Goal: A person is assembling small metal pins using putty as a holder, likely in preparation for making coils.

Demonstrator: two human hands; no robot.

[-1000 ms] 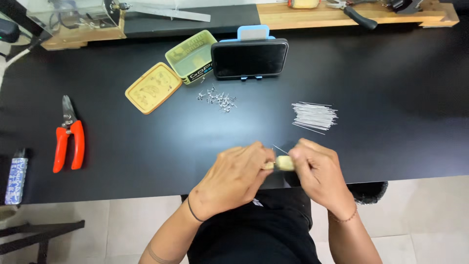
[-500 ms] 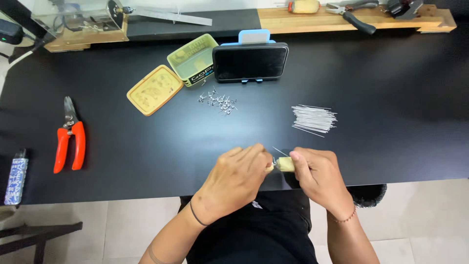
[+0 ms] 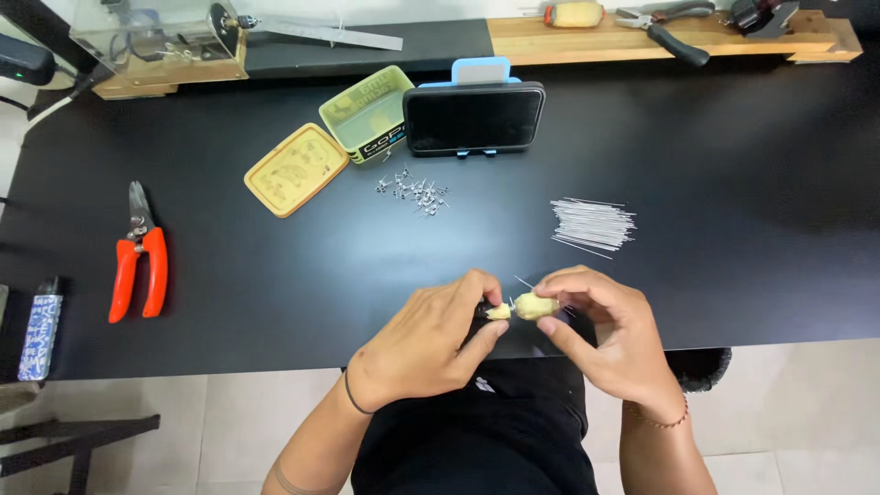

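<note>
Small yellowish piece (image 3: 530,305) held above the near edge of the black table (image 3: 752,229), pinched between both hands. Left hand (image 3: 431,344) closed on its left end, right hand (image 3: 605,330) gripping its right end, a thin pin seen at the fingertips. Bundle of metal pins (image 3: 594,225) lying well apart; orange cutters (image 3: 137,261) far left

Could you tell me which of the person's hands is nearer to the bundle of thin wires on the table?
The right hand: the wire bundle lies just beyond it. The left hand is further left, well away from it.
</note>
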